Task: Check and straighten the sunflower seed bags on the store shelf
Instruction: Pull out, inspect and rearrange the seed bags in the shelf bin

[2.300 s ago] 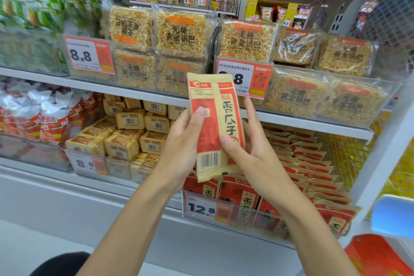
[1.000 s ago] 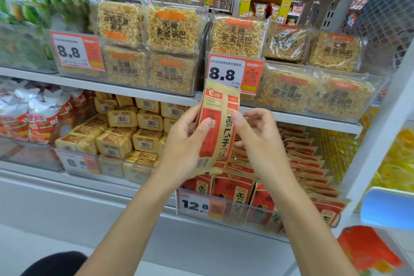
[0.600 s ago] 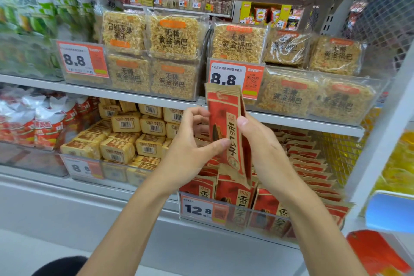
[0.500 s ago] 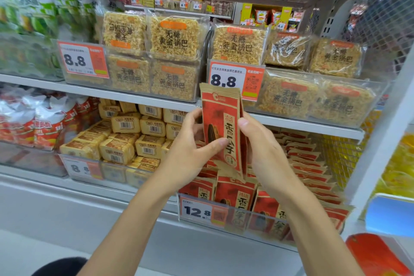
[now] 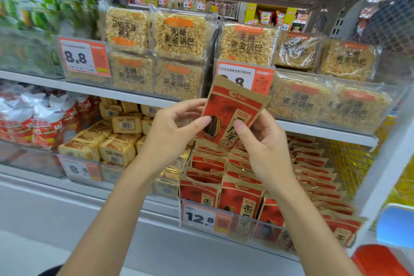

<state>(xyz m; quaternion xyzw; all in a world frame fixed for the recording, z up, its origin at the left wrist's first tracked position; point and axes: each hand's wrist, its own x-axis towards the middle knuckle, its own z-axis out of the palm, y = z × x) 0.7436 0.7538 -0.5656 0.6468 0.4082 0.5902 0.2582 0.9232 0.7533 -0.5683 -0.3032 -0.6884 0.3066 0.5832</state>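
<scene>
A red and tan sunflower seed bag (image 5: 230,110) is held up in front of the shelf, front face toward me, tilted a little to the right. My left hand (image 5: 170,134) pinches its left edge with thumb and fingers. My right hand (image 5: 264,148) pinches its lower right side. Below them, rows of the same seed bags (image 5: 242,195) stand in a clear shelf tray behind a 12.8 price tag (image 5: 201,217). More seed bags (image 5: 318,177) lie overlapping in a row to the right.
The shelf above (image 5: 134,94) carries clear packs of rice crackers (image 5: 181,36) with 8.8 price tags (image 5: 85,57). Yellow wrapped blocks (image 5: 116,139) fill the tray to the left. A wire mesh divider (image 5: 349,161) bounds the seed bags on the right.
The bag was turned from its back with the barcode to its front face. It now tilts right and sits slightly higher, still held by both hands.
</scene>
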